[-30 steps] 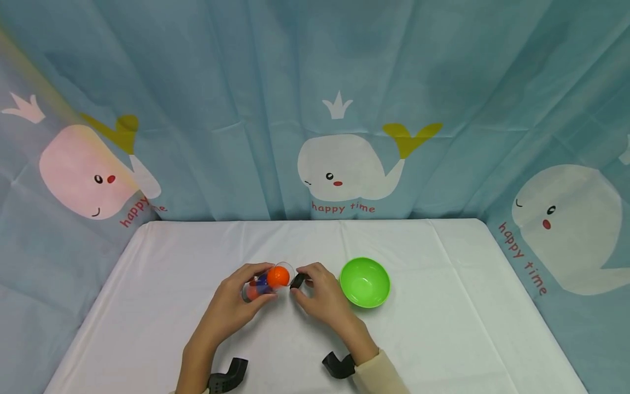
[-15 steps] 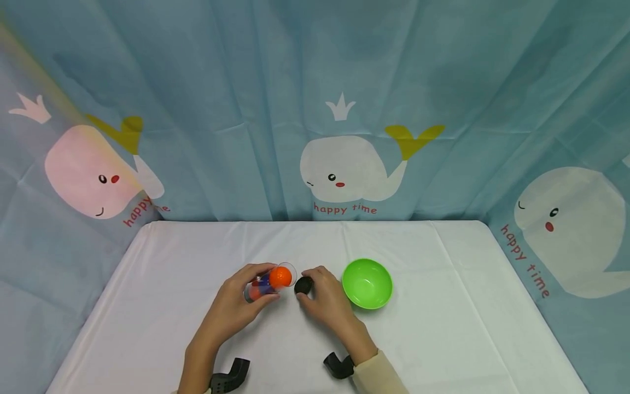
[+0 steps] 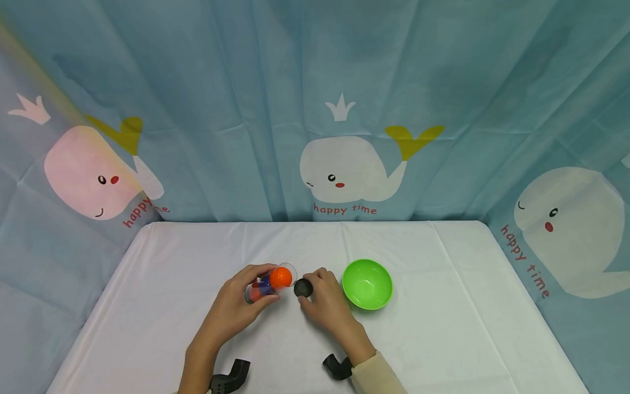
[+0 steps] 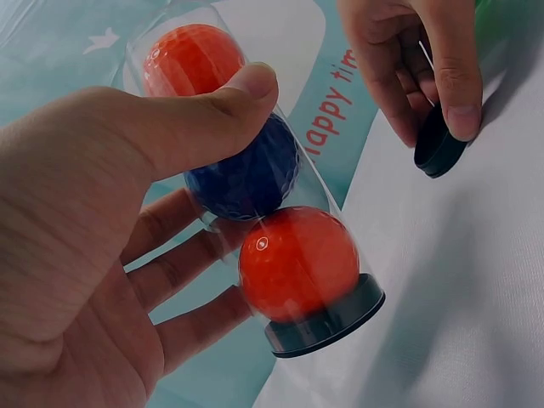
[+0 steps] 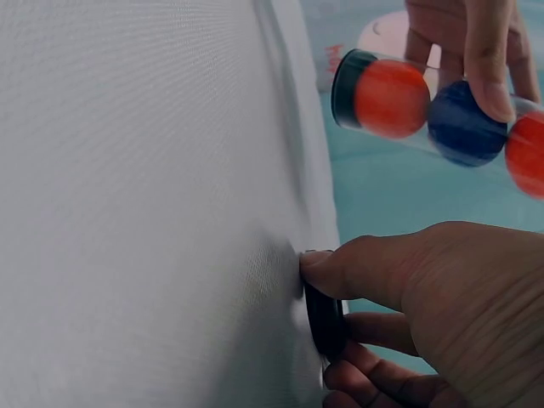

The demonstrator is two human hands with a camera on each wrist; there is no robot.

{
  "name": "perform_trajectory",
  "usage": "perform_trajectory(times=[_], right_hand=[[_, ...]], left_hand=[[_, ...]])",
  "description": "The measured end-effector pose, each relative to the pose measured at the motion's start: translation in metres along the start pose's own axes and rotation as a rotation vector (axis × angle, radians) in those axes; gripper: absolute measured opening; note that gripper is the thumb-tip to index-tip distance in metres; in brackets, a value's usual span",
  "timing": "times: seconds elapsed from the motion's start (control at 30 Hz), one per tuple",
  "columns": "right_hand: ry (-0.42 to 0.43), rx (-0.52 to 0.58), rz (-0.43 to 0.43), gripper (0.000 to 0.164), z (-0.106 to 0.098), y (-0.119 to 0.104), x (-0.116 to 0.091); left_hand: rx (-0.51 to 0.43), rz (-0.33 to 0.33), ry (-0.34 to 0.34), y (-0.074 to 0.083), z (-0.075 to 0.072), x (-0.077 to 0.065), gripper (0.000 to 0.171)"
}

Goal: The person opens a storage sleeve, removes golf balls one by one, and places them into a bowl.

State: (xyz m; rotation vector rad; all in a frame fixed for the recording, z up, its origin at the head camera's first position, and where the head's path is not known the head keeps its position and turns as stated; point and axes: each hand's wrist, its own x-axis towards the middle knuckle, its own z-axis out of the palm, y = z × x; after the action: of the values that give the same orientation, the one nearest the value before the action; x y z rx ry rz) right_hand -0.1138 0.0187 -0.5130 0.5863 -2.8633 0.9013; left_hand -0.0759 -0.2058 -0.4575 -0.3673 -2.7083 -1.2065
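My left hand (image 3: 236,300) grips a clear tube (image 4: 316,189), held tilted with its open rim toward the upper right in the head view. Three golf balls sit in a row inside it: an orange one (image 3: 280,278) near the rim, a blue one (image 4: 246,174) in the middle, and another orange one (image 4: 297,263) at the bottom. A dark cap (image 4: 330,326) closes the tube's lower end. My right hand (image 3: 328,303) pinches a second round black cap (image 3: 303,288) by its edge, close over the white cloth and just right of the tube's rim.
A bright green bowl (image 3: 368,290) stands right of my right hand, with nothing in it. White cloth (image 3: 443,339) covers the table. Behind it hangs a blue curtain (image 3: 236,164) with whale prints. Black wrist pieces (image 3: 231,376) are on both forearms.
The black cap in my right hand has turned from edge-on to flat face up and come down slightly toward the cloth. My left hand and the tube have hardly moved.
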Motion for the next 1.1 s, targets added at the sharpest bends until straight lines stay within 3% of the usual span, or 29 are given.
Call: perform_trajectory(times=[0.43,0.83,1.1], right_hand=[[-0.011,0.068,-0.043,0.051,-0.013,-0.009,0.0],[-0.071,0.257,-0.039,0.053,-0.059,-0.025,-0.005],[-0.092,0.335,-0.035,0.055,-0.083,-0.03,-0.01]], left_hand=[[-0.003,0.052,0.003,0.001,0.003,0.001,0.065],[0.029,0.08,0.008,0.004,0.005,0.0,0.066],[0.058,0.055,0.0,0.007,0.004,0.0,0.067]])
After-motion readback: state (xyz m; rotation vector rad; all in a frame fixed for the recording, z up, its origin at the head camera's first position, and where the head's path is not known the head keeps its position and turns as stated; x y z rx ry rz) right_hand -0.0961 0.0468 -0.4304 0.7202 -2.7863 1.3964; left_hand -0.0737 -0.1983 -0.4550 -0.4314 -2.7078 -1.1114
